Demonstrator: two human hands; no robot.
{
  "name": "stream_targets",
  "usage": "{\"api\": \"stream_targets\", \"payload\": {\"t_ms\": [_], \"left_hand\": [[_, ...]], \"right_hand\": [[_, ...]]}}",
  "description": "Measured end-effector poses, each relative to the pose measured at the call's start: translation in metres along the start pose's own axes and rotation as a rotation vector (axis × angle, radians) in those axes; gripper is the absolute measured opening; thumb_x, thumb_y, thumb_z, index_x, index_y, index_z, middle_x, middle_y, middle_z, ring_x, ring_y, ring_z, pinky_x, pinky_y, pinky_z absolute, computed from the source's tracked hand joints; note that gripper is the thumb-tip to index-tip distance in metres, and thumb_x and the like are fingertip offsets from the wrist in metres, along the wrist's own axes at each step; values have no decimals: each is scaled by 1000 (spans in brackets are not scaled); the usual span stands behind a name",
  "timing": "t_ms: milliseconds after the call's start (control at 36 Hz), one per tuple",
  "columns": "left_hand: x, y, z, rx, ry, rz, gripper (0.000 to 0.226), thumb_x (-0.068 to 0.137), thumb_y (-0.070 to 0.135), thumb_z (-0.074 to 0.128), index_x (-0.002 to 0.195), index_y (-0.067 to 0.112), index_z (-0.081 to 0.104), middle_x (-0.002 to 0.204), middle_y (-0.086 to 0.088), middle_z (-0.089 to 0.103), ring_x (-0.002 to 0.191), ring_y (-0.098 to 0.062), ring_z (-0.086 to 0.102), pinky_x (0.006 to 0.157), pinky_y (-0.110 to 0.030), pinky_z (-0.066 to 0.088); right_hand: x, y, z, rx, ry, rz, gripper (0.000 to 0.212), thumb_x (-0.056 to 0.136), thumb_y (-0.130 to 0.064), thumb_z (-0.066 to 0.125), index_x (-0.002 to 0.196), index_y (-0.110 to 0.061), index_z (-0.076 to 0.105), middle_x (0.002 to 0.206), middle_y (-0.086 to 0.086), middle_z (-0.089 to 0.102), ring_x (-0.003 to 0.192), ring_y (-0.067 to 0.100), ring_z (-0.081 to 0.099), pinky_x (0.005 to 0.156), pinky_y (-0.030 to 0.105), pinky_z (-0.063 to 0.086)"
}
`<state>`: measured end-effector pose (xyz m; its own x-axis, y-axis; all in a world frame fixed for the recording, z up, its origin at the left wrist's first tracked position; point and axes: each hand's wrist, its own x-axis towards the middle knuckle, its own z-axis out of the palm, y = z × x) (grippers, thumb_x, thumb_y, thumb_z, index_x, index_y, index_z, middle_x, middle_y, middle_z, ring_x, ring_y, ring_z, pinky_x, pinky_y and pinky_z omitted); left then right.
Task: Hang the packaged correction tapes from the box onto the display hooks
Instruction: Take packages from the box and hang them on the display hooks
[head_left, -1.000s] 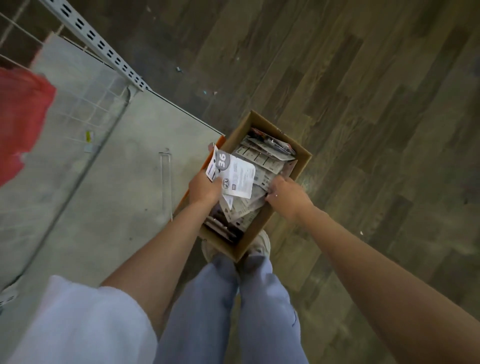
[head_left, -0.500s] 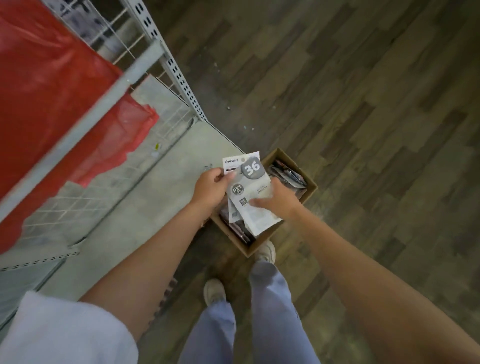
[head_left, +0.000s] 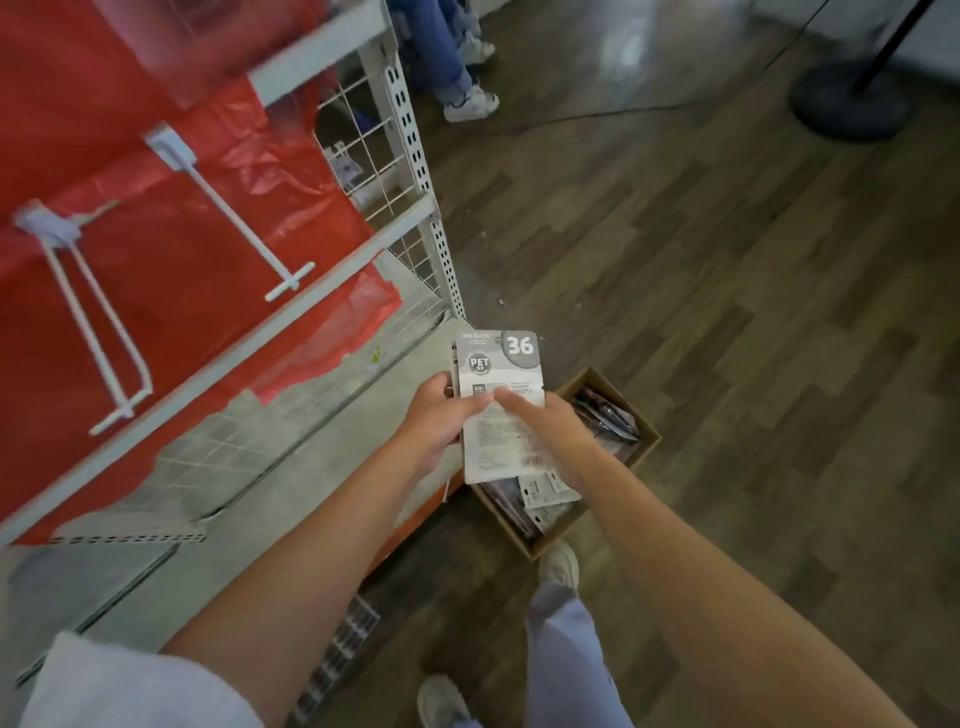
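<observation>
I see both hands meeting at the centre of the view, each holding the same small stack of packaged correction tapes (head_left: 498, 410). My left hand (head_left: 434, 426) grips the stack's left edge, thumb laid across the front of the card. My right hand (head_left: 553, 439) pinches it from the right, its fingers curled behind and its thumb on the face. The top card stands upright, printed with a large "36" and a "PET" badge; how many packs lie behind it I cannot tell.

At about 4 o'clock from the hands, down on the wooden floor (head_left: 727, 312), sits the open cardboard box (head_left: 647, 449) with more packs lying loose in it. At 10 o'clock, two white display hooks (head_left: 239, 213) jut from a rack covered in red plastic sheeting (head_left: 171, 312), both bare, well apart from the stack. A white slotted upright (head_left: 434, 208) rises at 12 o'clock.
</observation>
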<state>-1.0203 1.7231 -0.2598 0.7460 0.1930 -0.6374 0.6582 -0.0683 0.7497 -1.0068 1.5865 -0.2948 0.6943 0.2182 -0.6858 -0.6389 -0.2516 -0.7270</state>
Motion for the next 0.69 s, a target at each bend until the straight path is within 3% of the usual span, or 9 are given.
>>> {"api": "stream_targets", "payload": {"t_ms": [83, 194, 306, 389, 444, 500, 528, 611, 694], "left_hand": [[-23, 1, -25, -3, 51, 57, 14, 89, 8, 62, 92, 17, 53, 94, -1, 65, 88, -19, 65, 84, -42, 54], [-52, 2, -61, -12, 117, 103, 23, 89, 9, 64, 110, 7, 53, 110, -10, 65, 100, -27, 64, 89, -46, 53], [-80, 2, -91, 11, 167, 103, 30, 89, 15, 64, 114, 10, 49, 118, -9, 62, 105, -27, 62, 91, -46, 52], [-97, 2, -107, 92, 232, 137, 55, 85, 18, 67, 130, 5, 38, 131, -12, 53, 116, -28, 55, 95, -43, 49], [-115, 4, -113, 198, 256, 183, 42, 87, 21, 65, 120, 5, 45, 125, -11, 54, 112, -26, 54, 94, -37, 47], [-137, 7, -118, 253, 233, 259, 15, 93, 24, 58, 91, 11, 51, 107, -8, 56, 98, -23, 54, 83, -28, 42], [-150, 10, -120, 255, 214, 312, 18, 95, 27, 54, 86, 13, 49, 102, -7, 55, 95, -21, 53, 80, -26, 39], [-181, 14, -130, 128, 54, 430, 21, 99, 37, 44, 105, 17, 48, 100, 6, 55, 98, -10, 51, 82, -20, 36], [-200, 18, -152, 35, -87, 435, 40, 96, 51, 40, 121, 24, 55, 96, 8, 64, 93, -8, 58, 80, -28, 47]], "right_hand": [[-25, -6, 20, 44, -130, -95, 33, 87, -33, 67, 115, -16, 62, 105, 4, 73, 96, 24, 70, 90, 48, 54], [-58, -17, 51, 130, -220, -160, 38, 86, -12, 66, 124, -13, 58, 116, 9, 69, 106, 28, 66, 97, 51, 50], [-85, -27, 79, 87, -176, -211, 33, 84, -9, 67, 117, -13, 61, 111, 7, 70, 103, 26, 67, 96, 49, 51], [-110, -39, 94, 7, -57, -250, 26, 84, -10, 68, 105, -16, 54, 107, 4, 67, 98, 22, 65, 90, 41, 53], [-127, -49, 105, -107, 5, -298, 37, 84, -13, 68, 114, -12, 46, 110, 5, 63, 100, 21, 62, 84, 37, 52], [-142, -59, 115, -214, 30, -368, 40, 85, -17, 68, 114, -13, 41, 103, 2, 60, 92, 19, 60, 68, 30, 50], [-149, -64, 119, -272, 41, -400, 38, 86, -19, 67, 111, -15, 39, 97, 0, 58, 86, 17, 58, 61, 26, 46], [-169, -79, 130, -350, -9, -470, 30, 85, -18, 66, 96, -20, 38, 88, -2, 54, 75, 13, 53, 56, 23, 39], [-192, -96, 149, -281, -169, -518, 38, 73, -32, 65, 100, -20, 41, 96, 1, 53, 77, 13, 52, 64, 26, 39]]}}
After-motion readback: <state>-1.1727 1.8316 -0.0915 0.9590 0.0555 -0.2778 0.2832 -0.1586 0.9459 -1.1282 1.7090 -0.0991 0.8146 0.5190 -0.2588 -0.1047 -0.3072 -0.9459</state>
